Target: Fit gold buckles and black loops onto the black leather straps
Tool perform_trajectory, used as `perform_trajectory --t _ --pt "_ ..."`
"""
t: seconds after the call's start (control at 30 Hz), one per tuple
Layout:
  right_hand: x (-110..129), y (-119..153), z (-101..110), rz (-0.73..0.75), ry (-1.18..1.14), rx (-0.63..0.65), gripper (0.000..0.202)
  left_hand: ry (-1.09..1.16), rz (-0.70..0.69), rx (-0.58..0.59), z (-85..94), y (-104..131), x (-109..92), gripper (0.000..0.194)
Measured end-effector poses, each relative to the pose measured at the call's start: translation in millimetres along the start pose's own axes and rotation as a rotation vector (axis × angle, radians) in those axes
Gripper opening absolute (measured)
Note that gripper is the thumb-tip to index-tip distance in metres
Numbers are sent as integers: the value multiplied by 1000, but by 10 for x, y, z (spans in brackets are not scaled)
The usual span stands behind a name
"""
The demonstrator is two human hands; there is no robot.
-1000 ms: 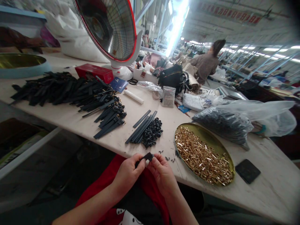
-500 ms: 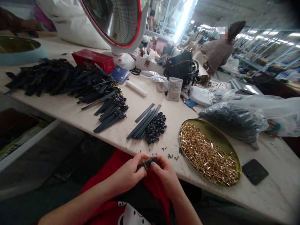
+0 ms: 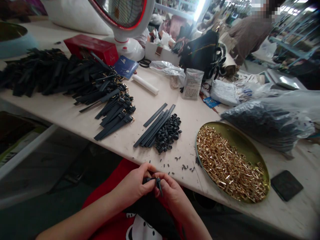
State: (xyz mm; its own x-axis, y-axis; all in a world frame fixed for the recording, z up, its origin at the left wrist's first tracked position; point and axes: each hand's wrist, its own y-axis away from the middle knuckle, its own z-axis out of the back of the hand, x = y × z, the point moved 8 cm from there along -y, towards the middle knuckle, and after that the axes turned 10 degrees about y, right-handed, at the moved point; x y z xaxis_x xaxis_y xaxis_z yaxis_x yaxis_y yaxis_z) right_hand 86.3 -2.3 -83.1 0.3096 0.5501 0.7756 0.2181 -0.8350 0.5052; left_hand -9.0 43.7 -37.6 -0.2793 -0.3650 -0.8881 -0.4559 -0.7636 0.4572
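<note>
Just off the table's front edge, my left hand pinches one end of a short black strap. My right hand is closed on the strap's other end, which points down between the fingers. The fingers cover much of the strap. Beyond my hands lie flat black strips beside a pile of small black loops. To the right, a round tray holds many gold buckles. Finished-looking black straps with gold buckles are heaped on the left.
A heater and a red box stand at the back left. Farther right are a black bag, a plastic bag of dark pieces and a black square pad. A person is in the background.
The strap has turned between my fingers, and its right end now points downward. My right hand has shifted slightly lower. The camera view has tilted down a little.
</note>
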Motion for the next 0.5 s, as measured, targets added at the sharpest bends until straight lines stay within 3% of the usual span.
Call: perform_trajectory --t 0.2,0.33,0.5 --pt "-83 46 16 -34 -60 -2 23 -213 50 -64 47 20 72 19" --pt "28 95 18 47 15 -64 23 2 113 38 -49 125 79 21" --pt "264 247 151 263 408 -379 16 262 104 123 -140 298 51 22"
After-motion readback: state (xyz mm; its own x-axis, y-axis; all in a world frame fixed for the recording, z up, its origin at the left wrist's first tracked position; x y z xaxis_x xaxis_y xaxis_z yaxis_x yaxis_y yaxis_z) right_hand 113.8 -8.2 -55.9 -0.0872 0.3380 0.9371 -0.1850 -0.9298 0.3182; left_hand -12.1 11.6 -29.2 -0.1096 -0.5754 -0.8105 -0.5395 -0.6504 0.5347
